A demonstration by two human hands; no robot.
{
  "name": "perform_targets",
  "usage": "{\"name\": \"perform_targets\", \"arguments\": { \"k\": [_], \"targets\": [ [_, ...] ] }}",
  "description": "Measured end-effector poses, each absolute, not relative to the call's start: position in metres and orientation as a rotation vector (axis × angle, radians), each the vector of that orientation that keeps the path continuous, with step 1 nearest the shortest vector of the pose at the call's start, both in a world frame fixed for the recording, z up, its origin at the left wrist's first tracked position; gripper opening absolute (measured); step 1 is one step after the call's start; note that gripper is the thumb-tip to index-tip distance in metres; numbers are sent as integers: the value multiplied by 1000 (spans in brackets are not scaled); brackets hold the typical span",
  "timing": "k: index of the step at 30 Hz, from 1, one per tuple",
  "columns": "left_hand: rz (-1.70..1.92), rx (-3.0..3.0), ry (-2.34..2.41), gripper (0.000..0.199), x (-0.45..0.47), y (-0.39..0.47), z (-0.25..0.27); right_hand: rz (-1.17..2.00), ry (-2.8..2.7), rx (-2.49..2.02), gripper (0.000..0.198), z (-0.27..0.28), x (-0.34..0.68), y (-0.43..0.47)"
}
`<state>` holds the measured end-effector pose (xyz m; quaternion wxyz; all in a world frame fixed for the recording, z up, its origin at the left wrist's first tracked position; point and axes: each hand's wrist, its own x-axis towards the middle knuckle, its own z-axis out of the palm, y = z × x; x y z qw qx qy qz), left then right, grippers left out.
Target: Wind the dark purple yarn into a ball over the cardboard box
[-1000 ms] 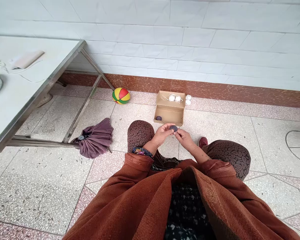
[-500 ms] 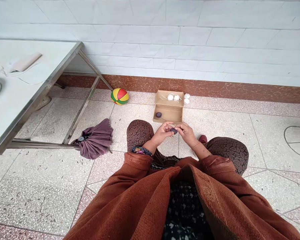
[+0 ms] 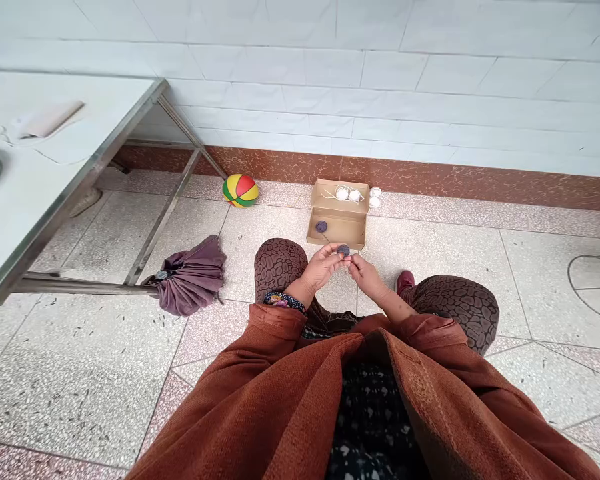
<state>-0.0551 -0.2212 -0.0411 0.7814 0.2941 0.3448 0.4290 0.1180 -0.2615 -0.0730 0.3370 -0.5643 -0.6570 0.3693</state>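
Note:
My left hand (image 3: 321, 268) is closed on a small, dark purple, rounded yarn piece (image 3: 343, 250), held between thumb and fingers above the front edge of the open cardboard box (image 3: 347, 230). Right beside it, my right hand (image 3: 367, 275) pinches its fingertips together near the piece; what they grip is too small to make out. Inside the box lies a dark purple yarn ball (image 3: 321, 227), from which a thin strand runs toward my hands. White yarn balls (image 3: 348, 194) with loose strands rest on the raised lid.
More white balls (image 3: 375, 197) sit on the floor right of the box. A striped ball (image 3: 241, 191) lies near the wall. A folded purple umbrella (image 3: 193, 277) is by the metal-framed table (image 3: 130, 100) on my left. A wire ring (image 3: 580, 287) is at the right.
The yarn piece has turned and moved slightly up and left in my left hand. My right hand has shifted a little down, away from it.

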Motion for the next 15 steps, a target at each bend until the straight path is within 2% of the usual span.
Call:
{"name": "perform_targets", "arguments": {
  "k": [7, 11, 15],
  "targets": [
    [966, 908, 1010, 39, -56, -218, -48, 850, -1812, -1227, 19, -48, 126, -261],
    [795, 1038, 900, 39, -56, -223, -43, 713, -1665, -1303, 22, -43, 133, -251],
    [722, 963, 748, 47, -55, -226, -39, 730, -1553, -1411, 29, -55, 134, -246]
  ]
}}
